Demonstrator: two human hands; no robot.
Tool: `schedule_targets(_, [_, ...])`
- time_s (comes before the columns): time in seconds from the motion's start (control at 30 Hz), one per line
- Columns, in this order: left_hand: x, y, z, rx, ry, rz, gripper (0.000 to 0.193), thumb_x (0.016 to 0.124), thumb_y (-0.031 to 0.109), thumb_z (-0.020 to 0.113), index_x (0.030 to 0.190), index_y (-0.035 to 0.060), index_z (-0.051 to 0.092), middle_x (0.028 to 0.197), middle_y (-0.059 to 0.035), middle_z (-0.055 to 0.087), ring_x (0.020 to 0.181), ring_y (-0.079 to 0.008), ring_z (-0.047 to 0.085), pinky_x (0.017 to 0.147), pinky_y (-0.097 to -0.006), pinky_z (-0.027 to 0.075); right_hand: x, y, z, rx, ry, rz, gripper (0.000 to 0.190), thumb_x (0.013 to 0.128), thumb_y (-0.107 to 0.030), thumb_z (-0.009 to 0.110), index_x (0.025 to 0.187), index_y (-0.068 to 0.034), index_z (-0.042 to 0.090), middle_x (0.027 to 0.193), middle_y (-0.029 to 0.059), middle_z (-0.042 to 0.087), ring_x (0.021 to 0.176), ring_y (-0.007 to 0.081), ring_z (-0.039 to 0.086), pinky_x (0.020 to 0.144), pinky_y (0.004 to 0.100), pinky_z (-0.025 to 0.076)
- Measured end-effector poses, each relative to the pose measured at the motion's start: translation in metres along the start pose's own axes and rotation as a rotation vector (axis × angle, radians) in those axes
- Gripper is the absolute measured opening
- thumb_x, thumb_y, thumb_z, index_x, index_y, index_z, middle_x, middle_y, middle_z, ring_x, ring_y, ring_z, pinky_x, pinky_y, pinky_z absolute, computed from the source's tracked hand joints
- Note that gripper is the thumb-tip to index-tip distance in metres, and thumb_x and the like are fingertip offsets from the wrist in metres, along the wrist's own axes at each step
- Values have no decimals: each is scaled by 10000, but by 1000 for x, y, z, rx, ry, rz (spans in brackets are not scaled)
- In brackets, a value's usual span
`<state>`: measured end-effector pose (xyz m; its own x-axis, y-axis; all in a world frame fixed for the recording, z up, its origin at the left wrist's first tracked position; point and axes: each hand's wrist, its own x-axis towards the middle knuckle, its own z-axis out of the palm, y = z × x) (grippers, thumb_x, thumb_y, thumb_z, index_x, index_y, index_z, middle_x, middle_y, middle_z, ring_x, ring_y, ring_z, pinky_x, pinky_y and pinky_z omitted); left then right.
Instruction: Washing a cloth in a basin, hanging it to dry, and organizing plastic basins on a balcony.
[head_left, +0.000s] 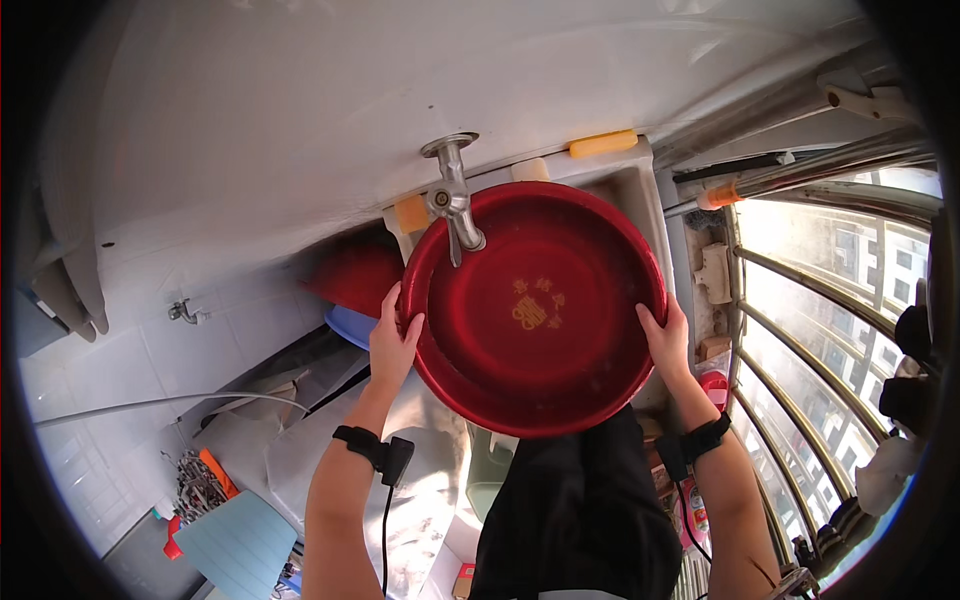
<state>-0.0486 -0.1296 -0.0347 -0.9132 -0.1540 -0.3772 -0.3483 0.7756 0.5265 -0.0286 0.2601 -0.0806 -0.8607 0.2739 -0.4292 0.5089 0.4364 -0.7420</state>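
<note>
A large red basin (547, 375) with a yellow printed design on its bottom is gripped at both sides. My left hand (394, 337) holds its left rim, thumb over the inside edge. On the opposite rim, my right hand (666, 335) has the same kind of grip. The basin is over a white sink (656, 217), whose back and right edges show around it. A metal wall tap (452, 195) reaches over the basin's upper left part, its spout above the inside. Whether there is water in the basin, I cannot tell.
Yellow soap bars (604, 143) and an orange block (412, 214) lie along the sink's back edge. Barred windows (810, 300) stand at the right, with a metal pole (810, 172) crossing above. At the left are a second wall tap (184, 311), another red basin (356, 277) and a covered surface (337, 442).
</note>
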Motion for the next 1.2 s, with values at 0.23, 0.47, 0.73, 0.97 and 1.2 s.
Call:
schedule_targets(0.23, [11, -17, 9, -102, 59, 108, 504, 827, 116, 621, 1298, 97, 443, 944, -127, 641, 753, -205, 632, 685, -310, 485, -19, 7, 7, 162, 93, 132, 217, 815, -172, 608, 944, 3, 604, 713, 98, 607, 650, 157, 564, 627, 308, 440])
schedule_targets(0.47, [4, 7, -14, -139, -29, 93, 510, 802, 109, 636, 1287, 82, 478, 1097, -147, 627, 917, -192, 648, 773, -285, 491, -49, -21, -21, 414, 59, 246, 194, 827, -87, 573, 970, 43, 590, 814, 62, 635, 737, 119, 564, 717, 279, 456])
schedule_targets(0.73, [-4, 14, -13, -84, -132, 43, 511, 795, 93, 651, 1280, 67, 490, 937, -79, 660, 747, -72, 586, 697, -224, 472, -72, -12, -34, 517, 79, 389, 161, 809, -47, 562, 947, 32, 585, 822, 54, 625, 734, 114, 562, 705, 266, 454])
schedule_targets(0.97, [-6, 8, -3, -118, -101, 108, 502, 769, 165, 671, 1247, 108, 530, 628, -71, 547, 520, -74, 428, 527, -250, 418, -74, -10, -45, 497, 66, 427, 127, 804, -37, 560, 913, 25, 579, 807, 47, 615, 723, 109, 554, 692, 269, 457])
schedule_targets(1.2, [-9, 22, -5, -72, -142, 52, 504, 770, 173, 667, 1251, 119, 527, 615, -69, 529, 510, -91, 422, 526, -262, 416, -72, -14, -50, 522, 58, 459, 140, 801, -44, 556, 922, 25, 570, 806, 45, 607, 724, 107, 550, 694, 268, 457])
